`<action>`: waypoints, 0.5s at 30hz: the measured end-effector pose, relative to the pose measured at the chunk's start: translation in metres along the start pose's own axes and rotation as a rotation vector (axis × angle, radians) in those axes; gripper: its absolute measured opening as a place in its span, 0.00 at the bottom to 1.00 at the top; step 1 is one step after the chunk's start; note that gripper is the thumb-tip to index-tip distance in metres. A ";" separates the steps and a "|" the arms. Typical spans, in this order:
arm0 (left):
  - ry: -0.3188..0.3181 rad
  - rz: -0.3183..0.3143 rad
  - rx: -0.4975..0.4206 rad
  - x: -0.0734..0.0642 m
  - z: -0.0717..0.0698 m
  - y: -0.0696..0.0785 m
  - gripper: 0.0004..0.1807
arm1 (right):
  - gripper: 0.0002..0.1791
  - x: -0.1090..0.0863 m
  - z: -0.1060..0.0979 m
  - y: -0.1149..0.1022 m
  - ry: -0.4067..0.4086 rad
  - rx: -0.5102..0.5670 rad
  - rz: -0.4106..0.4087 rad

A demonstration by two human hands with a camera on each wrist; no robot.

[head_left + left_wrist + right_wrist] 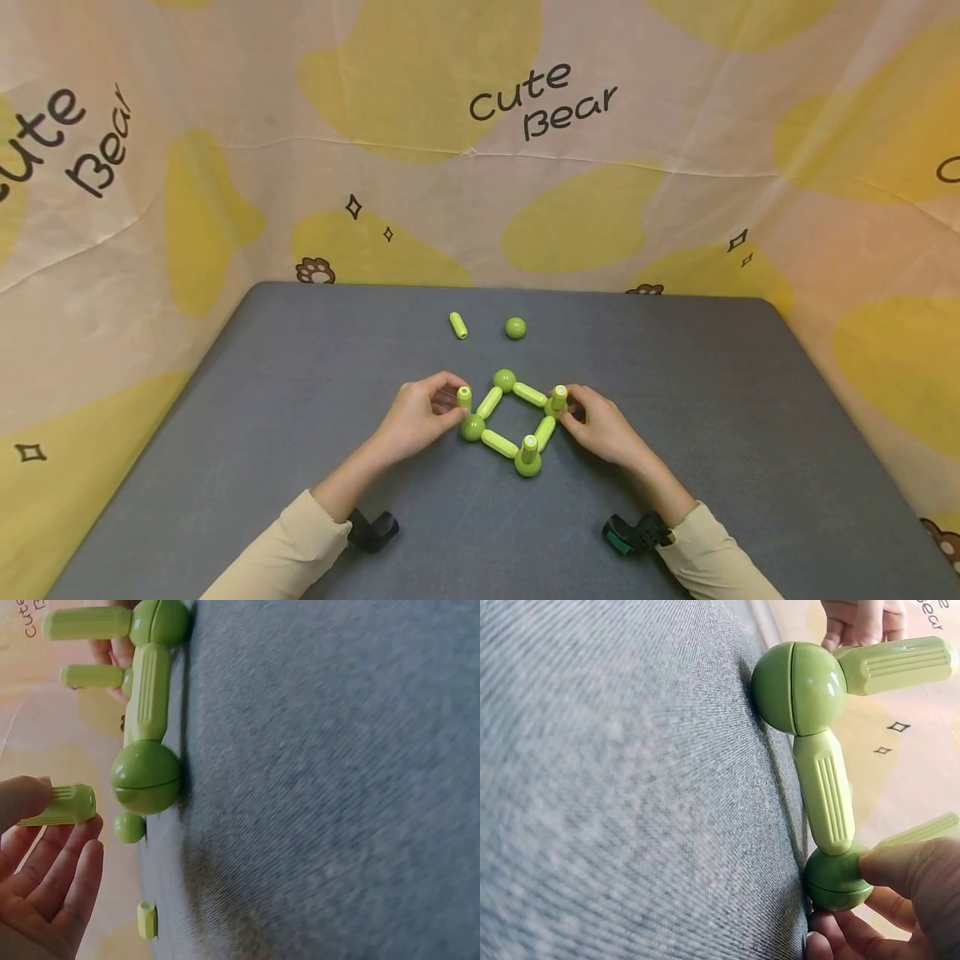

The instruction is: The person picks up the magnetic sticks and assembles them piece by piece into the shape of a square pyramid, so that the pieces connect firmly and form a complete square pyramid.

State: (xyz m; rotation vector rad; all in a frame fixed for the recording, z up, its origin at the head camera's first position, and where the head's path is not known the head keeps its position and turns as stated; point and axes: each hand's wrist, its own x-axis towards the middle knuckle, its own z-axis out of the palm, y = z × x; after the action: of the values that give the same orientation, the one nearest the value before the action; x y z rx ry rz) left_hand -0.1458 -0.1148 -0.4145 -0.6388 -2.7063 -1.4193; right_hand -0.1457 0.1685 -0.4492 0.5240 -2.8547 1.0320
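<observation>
Four-sided and flat on the table, a frame of light green rods (499, 444) joins dark green balls at its corners. My left hand (420, 417) pinches a loose ribbed rod (67, 805) between thumb and fingers, held upright just above the left corner ball (472, 427); a gap shows between them in the left wrist view. My right hand (600, 425) grips the right corner ball (838, 879) with thumb and fingers. Upright rods stand on that ball and on the near corner ball (528, 463). The far corner ball (505, 381) has no upright rod.
Beyond the frame lie a spare rod (458, 326) and a single green ball (515, 327). The grey table (337, 350) is backed by a printed cloth (420, 100). A dark wrist device (637, 533) sits at each cuff.
</observation>
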 end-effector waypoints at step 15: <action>-0.050 0.021 -0.035 -0.004 0.010 -0.002 0.12 | 0.14 0.000 0.001 0.000 0.000 0.000 0.002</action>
State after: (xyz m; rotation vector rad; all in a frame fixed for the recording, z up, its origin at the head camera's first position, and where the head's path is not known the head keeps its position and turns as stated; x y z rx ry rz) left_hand -0.1417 -0.1094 -0.4229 -0.7119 -2.7094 -1.4692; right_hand -0.1454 0.1685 -0.4500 0.5216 -2.8553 1.0326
